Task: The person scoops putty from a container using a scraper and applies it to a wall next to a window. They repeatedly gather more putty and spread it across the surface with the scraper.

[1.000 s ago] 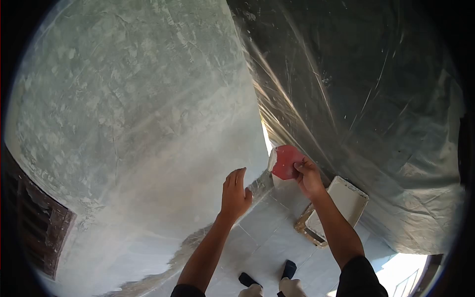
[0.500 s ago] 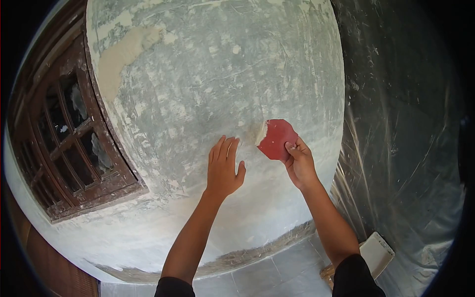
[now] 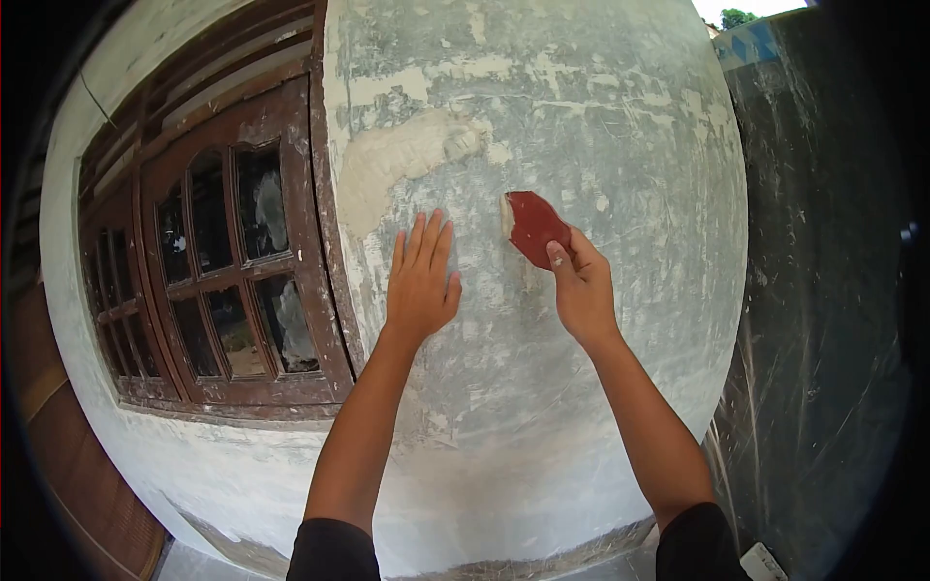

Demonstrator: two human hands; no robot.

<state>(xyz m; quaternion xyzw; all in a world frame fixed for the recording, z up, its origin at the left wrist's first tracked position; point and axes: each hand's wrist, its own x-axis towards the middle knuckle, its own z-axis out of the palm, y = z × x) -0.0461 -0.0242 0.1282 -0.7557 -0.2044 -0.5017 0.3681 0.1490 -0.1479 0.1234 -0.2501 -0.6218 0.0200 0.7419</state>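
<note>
My right hand [image 3: 585, 292] grips a flat red putty scraper [image 3: 536, 229] by its right corner, thumb on the near face. Pale putty coats the scraper's left edge, which is right at the wall. To the left, my left hand [image 3: 422, 281] lies flat against the wall with its fingers stretched upward and holds nothing. The grey wall [image 3: 620, 242] is streaked with whitish filler. A thick beige putty patch [image 3: 402, 160] spreads above my left hand, near the window frame.
A brown wooden window [image 3: 228, 252] with small panes fills the left side. Dark plastic sheeting [image 3: 823, 252] hangs at the right. Low down, part of a white tray [image 3: 763, 562] shows by my right sleeve, and grey floor tiles [image 3: 194, 565] show at the bottom.
The view has shifted up and left, bringing more of the window and upper wall into sight. Both hands are higher on the wall, and the scraper is tilted more edge-on.
</note>
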